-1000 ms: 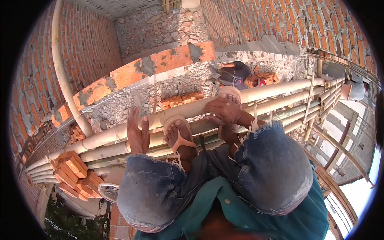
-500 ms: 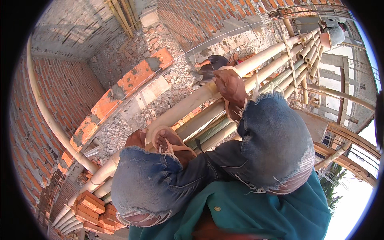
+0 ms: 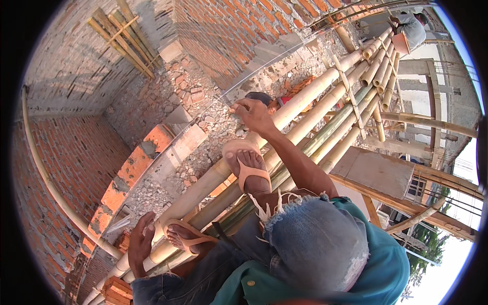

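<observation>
My left hand (image 3: 141, 241) is raised beside the bamboo poles at the lower left. Its fingers are apart and nothing is in them. Stretched out over the far edge of the poles, my right hand (image 3: 252, 116) has curled fingers with the tips close to a thin string (image 3: 222, 95). Whether those fingertips pinch the string or something small cannot be made out. Under my sandalled feet lie long bamboo poles (image 3: 203, 189). Beyond them runs a course of orange bricks (image 3: 133, 170) with grey mortar lumps on top.
A person in a dark cap (image 3: 259, 97) is below, just past the poles. Another person in grey (image 3: 410, 31) sits at the far right near a reddish container (image 3: 401, 43). Stacked bricks (image 3: 117, 292) stand at lower left. Bamboo crosspieces (image 3: 348, 91) tie the poles. Rubble (image 3: 178, 81) covers the ground below.
My right hand has left the poles by my knee and reached forward. My left hand has lifted off the poles and moved down-left. The view has shifted, showing more of my feet.
</observation>
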Demonstrator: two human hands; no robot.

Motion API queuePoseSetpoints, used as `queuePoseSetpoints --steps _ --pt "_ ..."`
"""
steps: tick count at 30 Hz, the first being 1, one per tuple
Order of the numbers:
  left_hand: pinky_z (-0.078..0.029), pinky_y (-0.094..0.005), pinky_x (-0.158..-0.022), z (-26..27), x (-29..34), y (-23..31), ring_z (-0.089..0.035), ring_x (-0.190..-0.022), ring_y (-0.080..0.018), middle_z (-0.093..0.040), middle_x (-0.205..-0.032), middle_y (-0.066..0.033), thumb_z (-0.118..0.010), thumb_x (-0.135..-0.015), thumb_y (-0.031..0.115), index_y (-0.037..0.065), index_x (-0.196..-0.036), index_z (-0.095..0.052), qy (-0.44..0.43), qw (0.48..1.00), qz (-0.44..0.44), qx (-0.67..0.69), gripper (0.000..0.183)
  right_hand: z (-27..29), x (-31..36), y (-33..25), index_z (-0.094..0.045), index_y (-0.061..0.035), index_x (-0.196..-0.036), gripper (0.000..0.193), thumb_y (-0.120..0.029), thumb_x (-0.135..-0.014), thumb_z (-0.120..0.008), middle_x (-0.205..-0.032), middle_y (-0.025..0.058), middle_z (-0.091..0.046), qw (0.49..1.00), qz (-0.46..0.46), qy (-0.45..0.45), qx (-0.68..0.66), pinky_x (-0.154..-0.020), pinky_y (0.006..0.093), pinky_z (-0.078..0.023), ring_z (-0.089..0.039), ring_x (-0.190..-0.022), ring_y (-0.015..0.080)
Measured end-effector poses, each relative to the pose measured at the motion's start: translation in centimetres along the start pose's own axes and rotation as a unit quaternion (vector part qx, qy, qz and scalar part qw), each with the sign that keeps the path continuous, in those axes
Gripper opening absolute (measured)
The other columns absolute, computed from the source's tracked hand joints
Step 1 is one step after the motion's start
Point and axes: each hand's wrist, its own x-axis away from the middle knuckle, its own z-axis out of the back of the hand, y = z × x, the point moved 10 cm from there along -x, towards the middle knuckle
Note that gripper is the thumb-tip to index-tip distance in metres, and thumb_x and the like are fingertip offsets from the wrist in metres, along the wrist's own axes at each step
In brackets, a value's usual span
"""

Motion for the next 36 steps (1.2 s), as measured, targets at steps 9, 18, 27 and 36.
queuePoseSetpoints --steps 9,18,27,36 --pt "-0.036 -0.0392 -0.11 -8.3 -0.6 4.4 -0.049 -0.132 -0.0246 -0.055 -0.14 -0.0124 -0.054 -0.102 0.041 0.002 -0.145 -0.043 -0.101 0.943 0.119 0.293 0.059 -5.9 -11.8 12.0 -0.073 -0.0048 -0.097 0.037 -0.038 -0.085 -0.064 -0.097 0.0236 -0.071 0.949 0.053 -0.212 0.225 -0.084 0.0473 -0.054 -0.068 -0.094 0.0431" --pt "-0.038 -0.0393 -0.108 -8.0 1.7 13.1 -0.055 -0.124 -0.0243 -0.062 -0.128 -0.0144 -0.054 -0.102 0.03 0.0 -0.126 -0.059 -0.065 0.942 0.118 0.307 0.039 -14.0 -15.6 17.2 -0.052 -0.0112 -0.131 0.061 -0.037 -0.081 -0.075 -0.119 0.0299 -0.061 0.917 0.133 -0.229 0.298 -0.091 0.0506 -0.051 -0.059 -0.118 0.0398" --pt "-0.041 -0.0372 -0.105 -9.4 -3.9 15.1 -0.057 -0.12 -0.0222 -0.062 -0.126 -0.0134 -0.049 -0.105 0.028 -0.001 -0.126 -0.057 -0.103 0.954 0.148 0.239 0.036 -22.0 -7.5 10.4 -0.057 -0.0024 -0.106 0.029 -0.03 -0.099 -0.054 -0.101 0.0204 -0.066 0.843 0.293 -0.43 0.136 -0.085 0.0499 -0.05 -0.064 -0.1 0.0381" --pt "-0.046 -0.0367 -0.094 -12.2 -7.3 4.7 -0.06 -0.112 -0.0215 -0.06 -0.124 -0.0114 -0.058 -0.101 0.036 0.003 -0.146 -0.037 -0.01 0.895 0.317 0.314 0.06 -22.6 2.7 0.1 -0.055 -0.0018 -0.099 0.024 -0.025 -0.097 -0.053 -0.089 0.0193 -0.067 0.746 0.416 -0.51 0.105 -0.075 0.0489 -0.053 -0.067 -0.088 0.0382"
